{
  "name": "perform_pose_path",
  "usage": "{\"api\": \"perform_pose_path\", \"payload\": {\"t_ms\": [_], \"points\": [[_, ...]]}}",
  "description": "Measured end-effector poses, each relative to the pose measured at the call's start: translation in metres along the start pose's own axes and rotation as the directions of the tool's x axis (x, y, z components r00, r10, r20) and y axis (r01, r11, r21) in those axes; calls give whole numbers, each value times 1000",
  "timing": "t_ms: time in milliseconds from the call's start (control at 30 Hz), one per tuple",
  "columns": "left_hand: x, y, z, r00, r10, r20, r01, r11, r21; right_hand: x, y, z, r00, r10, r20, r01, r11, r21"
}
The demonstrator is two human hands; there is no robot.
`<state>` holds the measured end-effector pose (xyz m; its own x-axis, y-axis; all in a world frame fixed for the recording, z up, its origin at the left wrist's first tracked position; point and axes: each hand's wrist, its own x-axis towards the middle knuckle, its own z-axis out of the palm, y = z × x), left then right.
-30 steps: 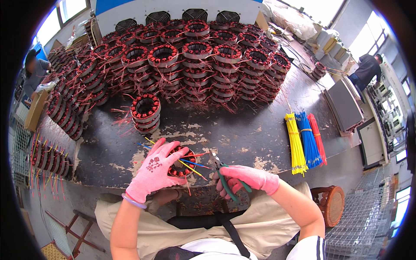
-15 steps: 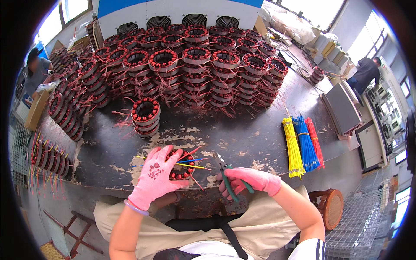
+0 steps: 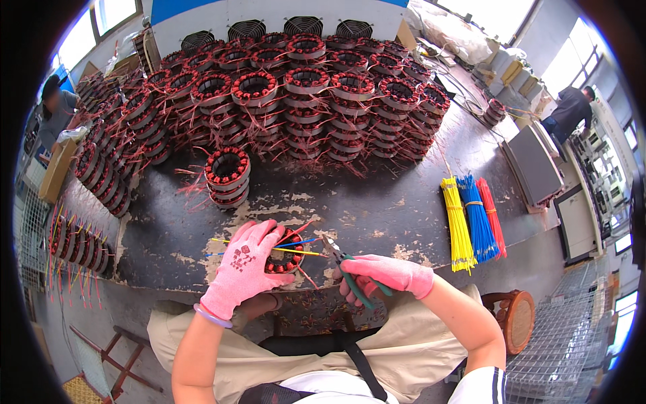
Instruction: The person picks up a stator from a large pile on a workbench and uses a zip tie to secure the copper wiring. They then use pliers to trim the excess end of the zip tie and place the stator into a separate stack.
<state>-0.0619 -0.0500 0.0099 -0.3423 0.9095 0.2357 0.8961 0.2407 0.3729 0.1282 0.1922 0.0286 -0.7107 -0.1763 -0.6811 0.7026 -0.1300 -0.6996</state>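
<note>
My left hand [image 3: 245, 264], in a pink glove, grips a ring-shaped motor stator [image 3: 296, 245] with red windings at the table's front edge. A yellow wire [image 3: 301, 252] and a blue wire [image 3: 295, 242] run across the ring under the fingers, their ends sticking out on both sides. Red leads also stick out on the right. My right hand [image 3: 387, 275], gloved in pink too, is closed around green-handled pliers [image 3: 335, 250]. Their jaws point up and left, beside the right ends of the blue and yellow wires; whether they touch a wire I cannot tell.
Behind the work stands a short stack of stators [image 3: 227, 176], with many taller stacks [image 3: 306, 81] beyond. Bundles of yellow [image 3: 459, 229], blue [image 3: 476, 222] and red wires [image 3: 492, 219] lie at the right. Finished-looking wired stators [image 3: 77, 248] sit at the left. Two people are farther off.
The pliers have moved slightly left, bringing their jaws up to the right ends of the wires. My left hand stays on the stator. The whole view has shifted a little.
</note>
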Motion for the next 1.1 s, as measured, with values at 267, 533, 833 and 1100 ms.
{"api": "perform_pose_path", "payload": {"t_ms": [267,533,833,1100], "points": [[0,-1,0,1000,-14,15,14,1000,-3,0,-2,6,996,26,-83,-28,999,-25],[-2,-3,1,1000,1,1,-1,1000,6,-1,-11,13,992,-6,-128,-5,997,-83],[-1,14,-3,980,-200,24,198,978,70,7,12,-7,998,-56,6,52,965,256],[-4,15,6,976,-215,-21,216,974,62,7,16,-4,995,-23,98,1,975,221]]}}
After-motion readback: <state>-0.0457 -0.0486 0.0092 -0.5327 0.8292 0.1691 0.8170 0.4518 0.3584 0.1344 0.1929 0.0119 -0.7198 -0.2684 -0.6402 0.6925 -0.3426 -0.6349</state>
